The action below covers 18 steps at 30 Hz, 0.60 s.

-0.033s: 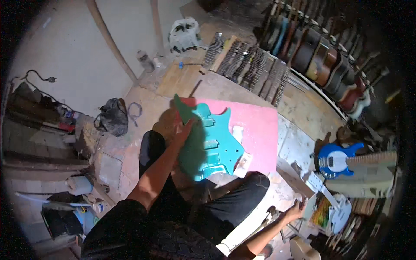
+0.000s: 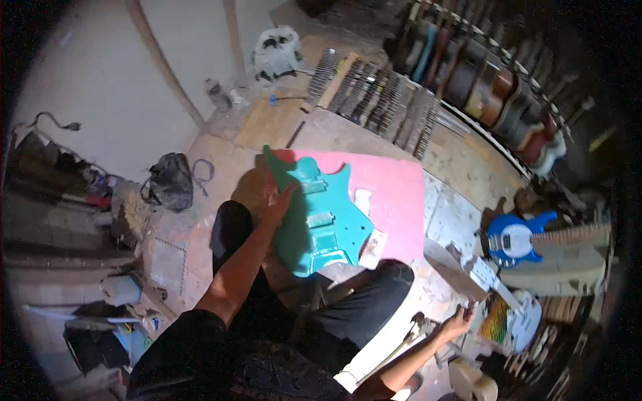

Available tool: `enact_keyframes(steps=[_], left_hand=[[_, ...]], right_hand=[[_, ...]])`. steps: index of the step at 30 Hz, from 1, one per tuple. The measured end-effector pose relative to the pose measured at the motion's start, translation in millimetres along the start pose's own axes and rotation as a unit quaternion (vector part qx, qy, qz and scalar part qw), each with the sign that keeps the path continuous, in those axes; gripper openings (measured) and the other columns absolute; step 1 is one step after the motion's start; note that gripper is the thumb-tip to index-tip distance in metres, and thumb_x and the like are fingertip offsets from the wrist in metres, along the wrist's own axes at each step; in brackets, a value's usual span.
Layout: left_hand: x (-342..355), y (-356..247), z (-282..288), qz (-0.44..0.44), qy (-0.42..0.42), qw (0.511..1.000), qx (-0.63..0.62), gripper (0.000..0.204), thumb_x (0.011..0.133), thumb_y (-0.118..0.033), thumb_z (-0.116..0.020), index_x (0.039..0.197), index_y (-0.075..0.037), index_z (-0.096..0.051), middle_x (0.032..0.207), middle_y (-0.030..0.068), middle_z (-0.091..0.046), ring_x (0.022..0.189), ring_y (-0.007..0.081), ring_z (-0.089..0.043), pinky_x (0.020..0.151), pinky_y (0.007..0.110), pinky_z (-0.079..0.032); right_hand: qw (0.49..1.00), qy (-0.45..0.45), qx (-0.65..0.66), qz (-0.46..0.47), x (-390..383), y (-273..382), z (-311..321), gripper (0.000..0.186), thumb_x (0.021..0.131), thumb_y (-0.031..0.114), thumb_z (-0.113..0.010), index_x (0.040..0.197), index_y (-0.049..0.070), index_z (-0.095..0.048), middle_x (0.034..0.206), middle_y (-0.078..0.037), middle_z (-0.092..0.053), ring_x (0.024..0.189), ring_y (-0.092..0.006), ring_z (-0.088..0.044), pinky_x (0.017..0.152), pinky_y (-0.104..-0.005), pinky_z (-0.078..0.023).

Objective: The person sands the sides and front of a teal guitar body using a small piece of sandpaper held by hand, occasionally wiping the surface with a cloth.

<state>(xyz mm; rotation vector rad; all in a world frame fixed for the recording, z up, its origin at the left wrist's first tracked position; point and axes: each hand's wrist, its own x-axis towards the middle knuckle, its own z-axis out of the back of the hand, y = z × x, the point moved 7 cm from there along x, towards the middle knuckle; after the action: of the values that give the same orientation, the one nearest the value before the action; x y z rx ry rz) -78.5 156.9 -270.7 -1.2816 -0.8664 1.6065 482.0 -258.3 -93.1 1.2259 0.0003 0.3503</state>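
Observation:
A glossy green electric guitar body [image 2: 346,235] with routed pickup cavities lies tilted over my lap and a pink board [image 2: 388,194]. My left hand [image 2: 283,203] grips its left edge, fingers partly hidden and in shadow. Beside the body's lower right edge sits a whitish block or pad [image 2: 374,250], with a small white piece [image 2: 362,202] above it on the board. Out to the right, my right hand [image 2: 457,323] is closed, its fingertips together near the end of a brown plank-like piece [image 2: 455,271]. What it holds is too small to make out.
Several fretted necks [image 2: 374,97] lie in a row behind the board. Guitar bodies [image 2: 485,90] line a rack at far right. A blue guitar [image 2: 518,239] and a white guitar [image 2: 525,324] lie at right. Left are a black bag [image 2: 170,182] and a white jug [image 2: 120,289].
The whole view has shifted slightly. My right hand has moved a little to the right and away from me. My left hand stays on the guitar body.

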Motion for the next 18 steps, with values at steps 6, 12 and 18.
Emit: enact_keyframes(steps=[6, 12, 18], left_hand=[[-10, 46, 51, -0.146, -0.099, 0.984, 0.002, 0.056, 0.091, -0.031, -0.081, 0.135, 0.000, -0.061, 0.116, 0.0152, -0.068, 0.106, 0.0270, -0.065, 0.096, 0.043, -0.052], [-161, -133, -46, -0.306, 0.121, 0.943, -0.046, 0.031, 0.092, -0.020, -0.078, 0.115, -0.002, -0.071, 0.114, 0.0147, -0.071, 0.109, 0.0230, -0.068, 0.094, 0.035, -0.054], [-345, -274, -102, -0.459, 0.347, 0.814, -0.076, 0.048, 0.087, -0.012, -0.080, 0.132, -0.004, -0.065, 0.136, 0.0149, -0.065, 0.129, 0.0300, -0.061, 0.111, 0.040, -0.047]], right_hand=[[0.994, -0.026, 0.095, 0.050, -38, 158, 24, 0.045, 0.095, -0.010, -0.060, 0.141, -0.011, -0.058, 0.137, -0.020, -0.066, 0.119, -0.0234, -0.064, 0.104, -0.0353, -0.051], [0.983, -0.015, 0.057, 0.172, -78, 236, 53, 0.024, 0.089, -0.008, -0.075, 0.114, -0.006, -0.073, 0.114, -0.011, -0.070, 0.103, -0.0171, -0.068, 0.093, -0.0298, -0.055], [0.932, 0.065, -0.133, 0.332, -148, 325, 8, 0.018, 0.081, 0.004, -0.085, 0.095, 0.001, -0.074, 0.115, -0.015, -0.065, 0.110, -0.0271, -0.063, 0.095, -0.0348, -0.049]])
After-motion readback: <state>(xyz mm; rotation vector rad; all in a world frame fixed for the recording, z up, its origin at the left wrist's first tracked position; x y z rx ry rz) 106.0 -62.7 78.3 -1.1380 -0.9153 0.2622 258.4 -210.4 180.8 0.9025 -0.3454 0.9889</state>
